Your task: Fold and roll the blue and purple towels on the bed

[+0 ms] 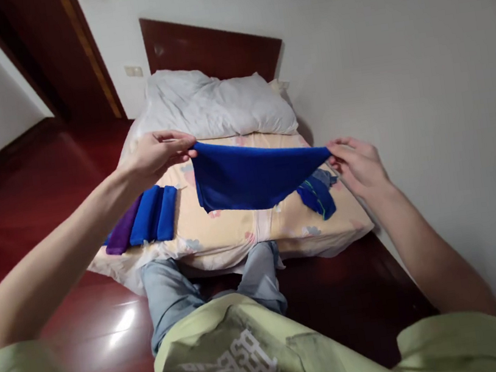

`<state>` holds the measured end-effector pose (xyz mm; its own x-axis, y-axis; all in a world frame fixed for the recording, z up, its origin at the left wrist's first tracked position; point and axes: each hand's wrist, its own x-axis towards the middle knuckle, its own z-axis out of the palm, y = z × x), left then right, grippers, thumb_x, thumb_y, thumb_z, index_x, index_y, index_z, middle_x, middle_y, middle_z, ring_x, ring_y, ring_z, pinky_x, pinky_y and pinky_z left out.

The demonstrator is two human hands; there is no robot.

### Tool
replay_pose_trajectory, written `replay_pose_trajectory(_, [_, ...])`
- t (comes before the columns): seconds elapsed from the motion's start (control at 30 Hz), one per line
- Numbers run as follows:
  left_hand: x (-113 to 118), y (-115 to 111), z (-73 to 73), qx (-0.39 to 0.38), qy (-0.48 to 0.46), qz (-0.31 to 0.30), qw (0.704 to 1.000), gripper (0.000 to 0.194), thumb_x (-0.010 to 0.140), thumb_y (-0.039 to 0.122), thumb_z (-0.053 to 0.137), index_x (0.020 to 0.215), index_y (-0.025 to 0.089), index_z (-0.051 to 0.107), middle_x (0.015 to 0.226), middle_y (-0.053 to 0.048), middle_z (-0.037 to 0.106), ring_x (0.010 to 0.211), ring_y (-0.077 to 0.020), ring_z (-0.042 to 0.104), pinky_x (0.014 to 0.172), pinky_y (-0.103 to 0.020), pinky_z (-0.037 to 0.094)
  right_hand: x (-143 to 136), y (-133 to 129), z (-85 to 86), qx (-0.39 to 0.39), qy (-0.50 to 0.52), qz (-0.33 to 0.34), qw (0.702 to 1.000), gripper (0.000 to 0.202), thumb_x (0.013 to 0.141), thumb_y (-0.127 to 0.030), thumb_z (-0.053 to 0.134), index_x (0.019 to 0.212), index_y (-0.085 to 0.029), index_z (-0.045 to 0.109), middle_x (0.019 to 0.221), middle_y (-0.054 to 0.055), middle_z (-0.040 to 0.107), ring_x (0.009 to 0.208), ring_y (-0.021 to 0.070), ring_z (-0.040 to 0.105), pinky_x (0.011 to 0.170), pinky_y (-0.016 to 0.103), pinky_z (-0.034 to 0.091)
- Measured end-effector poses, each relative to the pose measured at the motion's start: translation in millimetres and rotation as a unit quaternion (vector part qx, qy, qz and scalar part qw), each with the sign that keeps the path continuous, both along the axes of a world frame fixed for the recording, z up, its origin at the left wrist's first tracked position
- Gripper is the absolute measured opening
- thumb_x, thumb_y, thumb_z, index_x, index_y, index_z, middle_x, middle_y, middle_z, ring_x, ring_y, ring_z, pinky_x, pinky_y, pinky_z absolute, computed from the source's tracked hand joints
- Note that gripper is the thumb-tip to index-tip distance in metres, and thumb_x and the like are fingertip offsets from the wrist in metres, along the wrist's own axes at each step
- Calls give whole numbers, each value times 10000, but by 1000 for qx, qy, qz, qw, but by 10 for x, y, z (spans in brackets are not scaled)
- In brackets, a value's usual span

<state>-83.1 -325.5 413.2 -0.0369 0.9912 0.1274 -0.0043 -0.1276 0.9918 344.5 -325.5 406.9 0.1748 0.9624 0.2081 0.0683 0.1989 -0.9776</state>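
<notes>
A blue cloth (251, 176) is stretched in the air above the bed, its top edge pulled nearly straight and its lower edge hanging free. My left hand (162, 152) pinches its upper left corner between thumb and fingers. At the opposite end, my right hand (358, 161) grips the upper right corner. Below my left forearm, several folded blue cloths (159, 214) and a folded purple cloth (123, 231) lie side by side on the bed. Under the right end of the held cloth sits a crumpled blue cloth (318, 197) with a green line, beside a greyish piece.
The bed (218, 239) has a pale flowered sheet, with a bulky white pillow or quilt (217, 101) against the brown headboard (209, 43). A white wall (424, 93) runs close along the right side. Dark red glossy floor (56, 262) lies to the left, with a brown door (45, 54) behind.
</notes>
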Motion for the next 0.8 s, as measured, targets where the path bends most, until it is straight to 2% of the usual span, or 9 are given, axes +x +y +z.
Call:
replay_pose_trajectory(0.1, [-3, -88, -219, -67, -10, -37, 997, 179, 831, 203, 871, 907, 100, 745, 837, -74, 737, 906, -231, 788, 927, -373, 661, 72, -89, -175, -63, 4, 7, 998, 517, 547, -384, 1032, 851, -176, 670, 643, -63, 595, 523, 52, 546, 446, 134, 451])
replay_pose_trajectory(0.2, [-9, -1, -446, -100, -6, -56, 993, 210, 800, 231, 898, 886, 107, 750, 871, -101, 753, 938, -262, 793, 978, -422, 659, 114, 72, -401, -100, 0, 7, 995, 480, 566, -367, 1024, 863, -178, 698, 646, -47, 622, 527, 68, 573, 443, 147, 472])
replay_pose_trajectory(0.3, [-19, 274, -667, -101, 5, -48, 994, 234, 764, 241, 928, 839, 110, 749, 836, -110, 742, 910, -297, 797, 964, -476, 668, 85, 425, -642, -117, -2, -6, 993, 370, 634, -337, 990, 849, -187, 728, 695, -4, 681, 553, 97, 634, 448, 171, 506])
replay_pose_trajectory(0.4, [-21, 701, -824, -87, 8, -29, 996, 281, 718, 244, 960, 783, 102, 727, 789, -117, 723, 848, -309, 795, 934, -514, 672, -48, 872, -834, -124, 12, -13, 992, 302, 663, -290, 973, 813, -179, 736, 697, 20, 709, 571, 118, 677, 460, 179, 533])
replay_pose_trajectory(0.5, [-10, 1165, -820, -55, 16, -6, 998, 298, 719, 243, 953, 760, 98, 696, 778, -120, 721, 796, -269, 785, 930, -502, 665, -245, 1317, -907, -109, 23, -21, 994, 307, 663, -250, 975, 784, -162, 707, 649, 11, 705, 555, 119, 687, 478, 174, 549])
replay_pose_trajectory(0.63, [-7, 1573, -606, 30, 52, 40, 997, 234, 806, 294, 867, 866, 134, 707, 806, -82, 746, 772, -212, 769, 887, -430, 668, -416, 1713, -841, -8, 12, -37, 999, 332, 699, -313, 955, 818, -173, 679, 655, -15, 711, 560, 115, 701, 535, 182, 576])
replay_pose_trajectory(0.7, [-27, 1618, -547, 80, 70, 67, 992, 222, 846, 328, 821, 935, 155, 713, 854, -73, 762, 798, -206, 771, 874, -393, 666, -419, 1760, -839, 62, -4, -44, 997, 355, 724, -399, 935, 849, -184, 680, 682, -14, 720, 593, 132, 720, 576, 213, 598])
replay_pose_trajectory(0.73, [-41, 1598, -567, 103, 80, 79, 988, 227, 858, 342, 804, 960, 160, 715, 879, -74, 767, 813, -206, 773, 871, -376, 664, -405, 1741, -873, 89, -12, -46, 995, 370, 729, -439, 924, 858, -188, 685, 697, -8, 727, 611, 142, 727, 597, 230, 606])
replay_pose_trajectory(0.8, [-70, 1479, -748, 134, 104, 94, 981, 257, 870, 376, 778, 988, 156, 718, 912, -80, 771, 834, -205, 775, 867, -350, 658, -362, 1625, -1045, 118, -27, -47, 992, 397, 726, -498, 907, 873, -190, 703, 740, 12, 749, 645, 155, 737, 639, 260, 616])
